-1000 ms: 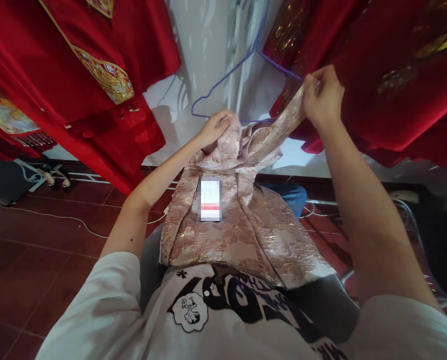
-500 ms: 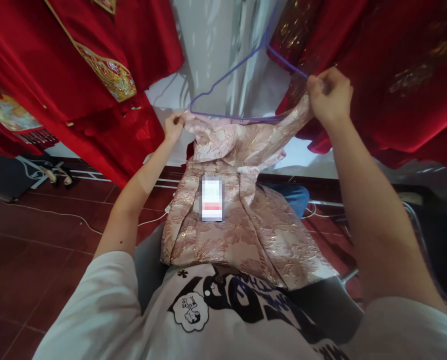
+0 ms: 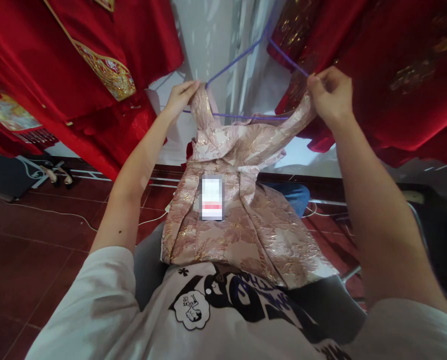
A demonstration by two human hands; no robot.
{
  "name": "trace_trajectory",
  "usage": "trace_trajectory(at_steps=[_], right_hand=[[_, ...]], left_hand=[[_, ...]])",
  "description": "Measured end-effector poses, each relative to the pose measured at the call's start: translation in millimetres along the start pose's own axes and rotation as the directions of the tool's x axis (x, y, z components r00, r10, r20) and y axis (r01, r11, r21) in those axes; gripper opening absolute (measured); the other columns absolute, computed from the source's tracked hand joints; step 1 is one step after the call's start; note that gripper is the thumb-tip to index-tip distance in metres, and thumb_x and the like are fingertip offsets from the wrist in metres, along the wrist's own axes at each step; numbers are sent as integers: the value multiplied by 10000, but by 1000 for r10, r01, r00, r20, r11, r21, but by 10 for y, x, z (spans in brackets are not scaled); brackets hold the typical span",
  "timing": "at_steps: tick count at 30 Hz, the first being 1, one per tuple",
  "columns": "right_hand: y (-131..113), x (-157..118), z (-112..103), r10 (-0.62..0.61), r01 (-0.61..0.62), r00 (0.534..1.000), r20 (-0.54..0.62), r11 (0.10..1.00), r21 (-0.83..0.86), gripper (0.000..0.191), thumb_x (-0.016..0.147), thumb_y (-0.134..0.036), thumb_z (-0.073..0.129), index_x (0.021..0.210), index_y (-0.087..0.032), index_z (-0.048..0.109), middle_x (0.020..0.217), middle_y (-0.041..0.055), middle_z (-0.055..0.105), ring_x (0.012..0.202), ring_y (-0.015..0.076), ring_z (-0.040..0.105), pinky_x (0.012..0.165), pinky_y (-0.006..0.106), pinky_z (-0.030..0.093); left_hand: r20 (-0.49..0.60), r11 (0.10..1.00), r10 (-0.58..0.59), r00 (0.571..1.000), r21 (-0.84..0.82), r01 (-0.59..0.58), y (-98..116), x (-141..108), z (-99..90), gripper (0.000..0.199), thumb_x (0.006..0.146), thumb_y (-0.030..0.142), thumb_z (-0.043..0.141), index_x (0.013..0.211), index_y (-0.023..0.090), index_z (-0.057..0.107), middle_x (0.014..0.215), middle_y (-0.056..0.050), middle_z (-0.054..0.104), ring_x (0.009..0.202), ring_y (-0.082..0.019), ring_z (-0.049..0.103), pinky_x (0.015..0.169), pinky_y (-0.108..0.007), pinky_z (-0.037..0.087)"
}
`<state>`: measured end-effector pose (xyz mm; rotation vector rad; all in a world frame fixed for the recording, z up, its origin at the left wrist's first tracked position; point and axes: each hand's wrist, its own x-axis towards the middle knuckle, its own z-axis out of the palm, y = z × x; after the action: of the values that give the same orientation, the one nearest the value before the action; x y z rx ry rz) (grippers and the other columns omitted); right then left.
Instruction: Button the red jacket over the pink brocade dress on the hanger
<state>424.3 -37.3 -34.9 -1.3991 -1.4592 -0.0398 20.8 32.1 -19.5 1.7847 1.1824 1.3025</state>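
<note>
A pink and gold brocade dress lies over my lap, its upper part raised. A pale tag with a red band rests on its front; its print is blurred. My left hand pinches the left shoulder strap of the dress. My right hand grips the right strap, close to the right arm of a purple hanger. Both of the hanger's ends run into the straps, and its lower bar crosses behind the left strap and above the neckline.
Red garments with gold embroidery hang at the left, and more red garments hang at the right. Shoes stand on the red tiled floor. A white cable crosses it. Blue denim shows behind the dress.
My left hand has moved up and slightly right, lifting the left strap over the hanger's left end. My right hand has barely moved and keeps its hold.
</note>
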Motion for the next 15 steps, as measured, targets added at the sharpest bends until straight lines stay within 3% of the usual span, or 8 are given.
trace_trajectory(at_steps=[3, 6, 8, 10, 11, 13, 15], right_hand=[[31, 21, 10, 2, -2, 1000, -5, 1000, 27, 206, 1025, -208, 670, 836, -207, 588, 849, 27, 670, 865, 185, 672, 885, 352, 529], [36, 29, 10, 8, -8, 1000, 1, 999, 39, 217, 1030, -218, 661, 826, -211, 585, 845, 30, 667, 841, 176, 656, 874, 347, 526], [26, 23, 7, 10, -11, 1000, 16, 999, 37, 207, 1034, -214, 655, 838, -208, 587, 868, 33, 677, 855, 176, 663, 889, 346, 527], [12, 11, 2, 12, -12, 1000, 20, 1000, 27, 195, 1035, -213, 654, 851, -203, 590, 886, 35, 685, 876, 181, 675, 911, 350, 526], [6, 5, 0, 14, -14, 1000, 16, 1000, 22, 194, 1034, -215, 657, 852, -203, 592, 884, 34, 684, 879, 183, 677, 914, 351, 525], [1, -3, -4, 19, -19, 1000, 11, 1000, 18, 193, 1028, -219, 670, 850, -205, 597, 871, 30, 678, 871, 183, 675, 910, 348, 526], [6, -4, -8, 22, -23, 1000, 14, 1000, 19, 197, 1027, -231, 675, 846, -209, 600, 870, 29, 678, 864, 181, 673, 902, 348, 529]], left_hand=[[62, 993, -32, 998, -110, 38, -55, 44, 13, 618, 1115, 731, 479, 934, 185, 708, 806, -42, 627, 976, -242, 702, 840, -385, 543], [-20, 982, -135, 991, -138, 131, -353, 9, 6, 726, 998, 905, 474, 1075, 221, 704, 870, -55, 690, 1129, -274, 687, 873, -399, 547], [-48, 973, -226, 973, 35, 228, -594, -88, 15, 623, 1019, 806, 521, 1078, 211, 693, 867, -63, 707, 1122, -257, 674, 910, -404, 547], [139, 880, -327, 935, 407, 247, -809, -222, 48, 467, 964, 631, 657, 988, 169, 719, 786, -78, 680, 1032, -278, 673, 951, -445, 540], [229, 804, -388, 893, 558, 207, -898, -292, 74, 423, 904, 576, 708, 929, 155, 732, 721, -72, 649, 979, -291, 665, 974, -473, 532], [316, 751, -440, 841, 644, 150, -1030, -421, 132, 353, 789, 488, 764, 863, 143, 759, 630, -52, 604, 905, -312, 651, 996, -507, 520], [397, 789, -401, 826, 607, 91, -1108, -526, 174, 350, 725, 443, 757, 911, 149, 798, 640, -56, 636, 915, -337, 660, 992, -494, 525]])
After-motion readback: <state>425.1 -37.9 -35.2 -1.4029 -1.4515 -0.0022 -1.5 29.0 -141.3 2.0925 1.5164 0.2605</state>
